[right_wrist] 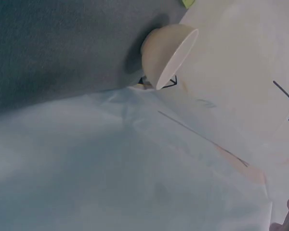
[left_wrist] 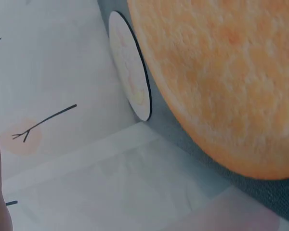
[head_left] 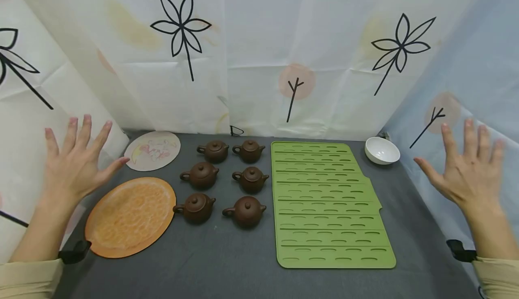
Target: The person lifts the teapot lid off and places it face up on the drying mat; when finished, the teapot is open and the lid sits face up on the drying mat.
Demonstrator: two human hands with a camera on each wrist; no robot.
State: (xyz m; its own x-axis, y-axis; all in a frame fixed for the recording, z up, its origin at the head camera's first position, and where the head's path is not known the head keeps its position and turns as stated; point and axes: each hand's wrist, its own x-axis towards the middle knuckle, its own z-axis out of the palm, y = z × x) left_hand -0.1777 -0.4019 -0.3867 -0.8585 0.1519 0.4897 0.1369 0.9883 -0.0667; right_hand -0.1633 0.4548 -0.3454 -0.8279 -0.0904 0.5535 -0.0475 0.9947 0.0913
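Both hands hover raised with fingers spread, holding nothing: the left hand [head_left: 75, 161] above the orange mat [head_left: 130, 216], the right hand [head_left: 466, 170] near the white bowl [head_left: 381, 150]. Six teapots [head_left: 224, 182] sit in paired rows between the orange mat and the green mat [head_left: 328, 204], within easy reach.

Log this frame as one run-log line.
left hand: open, raised | right hand: open, raised | six teapots: untouched | mat: bare

Left hand [head_left: 75, 164] is raised, fingers spread, at 9 o'clock above orange round mat [head_left: 130, 217]. Right hand [head_left: 470, 170] is raised, spread, at 3 o'clock near white bowl [head_left: 381, 150], probably empty.
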